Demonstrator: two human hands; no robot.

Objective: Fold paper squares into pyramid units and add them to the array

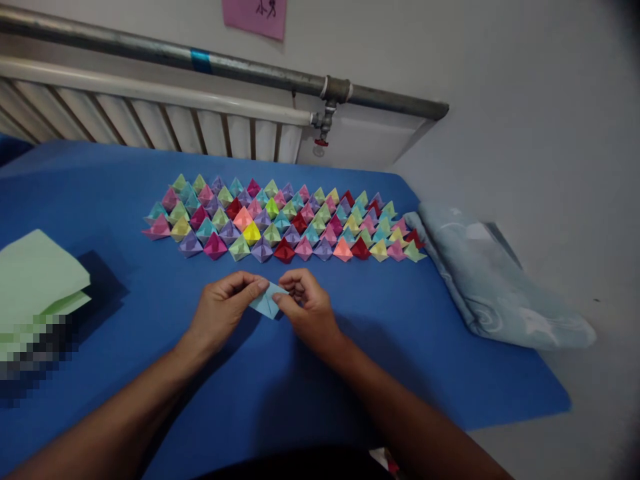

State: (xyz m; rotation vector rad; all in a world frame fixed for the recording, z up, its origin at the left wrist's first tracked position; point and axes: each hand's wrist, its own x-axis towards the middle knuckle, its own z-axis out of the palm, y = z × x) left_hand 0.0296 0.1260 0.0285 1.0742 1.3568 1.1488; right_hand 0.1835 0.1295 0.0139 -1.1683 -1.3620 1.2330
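The thumbs of my left hand (225,303) and my right hand (310,310) cover two corners of the small light-blue folded paper square (269,301), so I can't see its underside. At nine o'clock the pale-green stack of paper sheets (37,287) runs out of view, and coarse blocks blur its lower end (whatever dark thing lies there, I can't tell). At twelve, the pink rectangular paper note (255,17) is cut off at the top, its black writing only partly in view. Towards six, a small white-and-red scrap (384,460) is too cropped to name.

bare forearms (150,387) and dark, plain-looking clothing (295,467)
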